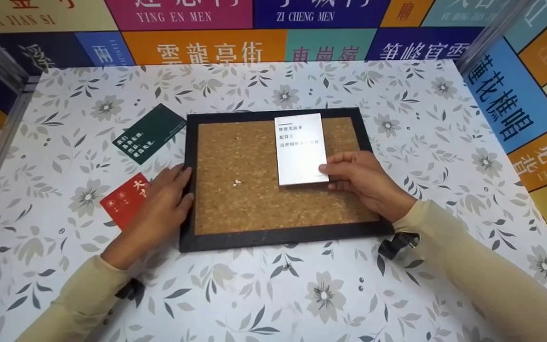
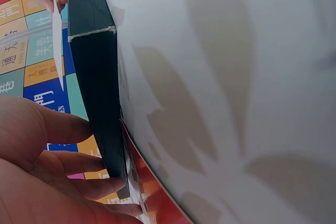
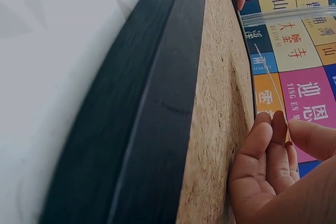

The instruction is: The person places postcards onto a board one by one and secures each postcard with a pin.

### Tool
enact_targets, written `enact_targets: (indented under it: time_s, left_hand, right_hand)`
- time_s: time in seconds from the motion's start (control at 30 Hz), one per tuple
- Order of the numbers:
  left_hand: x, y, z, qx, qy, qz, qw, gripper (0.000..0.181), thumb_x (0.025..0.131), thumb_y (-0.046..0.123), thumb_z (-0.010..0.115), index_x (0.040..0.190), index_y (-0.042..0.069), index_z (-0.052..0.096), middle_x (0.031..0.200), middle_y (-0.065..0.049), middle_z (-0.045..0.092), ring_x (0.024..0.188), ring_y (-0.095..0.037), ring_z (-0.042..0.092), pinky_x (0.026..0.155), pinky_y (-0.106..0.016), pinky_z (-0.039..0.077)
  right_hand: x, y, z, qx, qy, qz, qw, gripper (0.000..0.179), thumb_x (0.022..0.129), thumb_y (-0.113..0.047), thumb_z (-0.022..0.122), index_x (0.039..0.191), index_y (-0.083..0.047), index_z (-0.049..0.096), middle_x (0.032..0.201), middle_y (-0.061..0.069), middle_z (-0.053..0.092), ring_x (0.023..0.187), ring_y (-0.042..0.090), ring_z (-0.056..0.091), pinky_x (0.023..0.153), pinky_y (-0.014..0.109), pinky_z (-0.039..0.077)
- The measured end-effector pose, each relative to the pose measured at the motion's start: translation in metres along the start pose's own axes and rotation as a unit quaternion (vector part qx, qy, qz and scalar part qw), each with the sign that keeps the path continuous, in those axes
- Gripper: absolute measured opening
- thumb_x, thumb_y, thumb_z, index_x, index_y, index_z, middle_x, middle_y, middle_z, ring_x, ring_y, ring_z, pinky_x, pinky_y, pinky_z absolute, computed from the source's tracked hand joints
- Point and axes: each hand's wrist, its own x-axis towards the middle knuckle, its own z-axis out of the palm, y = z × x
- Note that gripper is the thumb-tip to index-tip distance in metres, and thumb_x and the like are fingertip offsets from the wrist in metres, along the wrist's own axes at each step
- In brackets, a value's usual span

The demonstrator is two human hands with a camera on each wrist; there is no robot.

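Note:
A white card point(image 1: 301, 164) with lines of dark print is pinched by its lower right corner between the thumb and fingers of my right hand point(image 1: 361, 178). It is held over the right half of a cork board point(image 1: 249, 209) with a black frame point(image 1: 278, 236). In the right wrist view the card point(image 3: 271, 80) shows edge-on, raised off the cork. My left hand point(image 1: 162, 204) rests against the left side of the frame, and its fingertips touch that edge in the left wrist view. Beneath that hand lies a red card point(image 1: 124, 202), partly covered.
A dark green card point(image 1: 150, 133) with white print lies at the board's upper left corner. Small white bits point(image 1: 237, 182) sit on the cork. The table point(image 1: 273, 294) has a floral cover, and colourful panels point(image 1: 207, 47) with printed characters stand behind it and at the sides.

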Motion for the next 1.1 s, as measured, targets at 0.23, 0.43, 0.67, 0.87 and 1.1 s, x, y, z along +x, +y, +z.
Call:
enact_targets:
  time_s: [0.23,0.43,0.67,0.87,1.1]
  left_hand:
    - [0.000,0.000,-0.001,-0.008,-0.006,-0.007,0.9999,0.066,0.111,0.010,0.059,0.169,-0.005,0.031,0.178,-0.026,0.026,0.167,-0.048,0.015,0.133,-0.066,0.015]
    - [-0.001,-0.001,-0.001,-0.009,-0.011,-0.013,0.9998,0.067,0.111,0.010,0.059,0.170,-0.004,0.030,0.179,-0.025,0.024,0.167,-0.046,0.013,0.133,-0.066,0.016]
    - [0.005,-0.015,0.008,-0.004,0.023,0.024,0.9994,0.064,0.109,0.007,0.060,0.166,-0.009,0.035,0.174,-0.030,0.031,0.163,-0.051,0.022,0.132,-0.068,0.016]
    - [0.004,-0.012,0.009,-0.003,0.037,0.033,0.9988,0.062,0.108,0.006,0.061,0.163,-0.012,0.039,0.171,-0.033,0.034,0.161,-0.054,0.023,0.132,-0.068,0.014]
    - [0.002,-0.001,0.003,0.002,0.014,0.010,0.9999,0.062,0.110,0.005,0.059,0.165,-0.011,0.036,0.173,-0.031,0.032,0.163,-0.053,0.020,0.132,-0.068,0.014]
  right_hand:
    - [0.002,-0.001,0.004,0.007,-0.001,-0.002,1.0000,0.021,0.098,-0.001,0.078,0.112,0.004,0.064,0.099,0.005,0.069,0.079,0.013,0.069,0.073,0.025,0.063]
    - [0.003,-0.002,0.008,0.009,0.002,0.001,1.0000,0.020,0.098,-0.001,0.079,0.112,0.003,0.065,0.098,0.005,0.069,0.076,0.013,0.069,0.072,0.026,0.063]
    - [0.005,-0.003,0.013,-0.004,0.005,0.000,1.0000,0.020,0.098,-0.001,0.078,0.113,0.003,0.065,0.098,0.004,0.070,0.078,0.013,0.069,0.073,0.025,0.063]
    - [0.005,-0.003,0.018,-0.003,0.001,0.001,1.0000,0.019,0.099,0.000,0.077,0.114,0.002,0.065,0.101,0.005,0.070,0.078,0.013,0.069,0.074,0.025,0.063]
    - [0.006,-0.003,0.024,0.005,-0.004,0.006,1.0000,0.016,0.100,0.001,0.076,0.111,0.001,0.064,0.101,0.006,0.068,0.077,0.014,0.068,0.073,0.025,0.062]
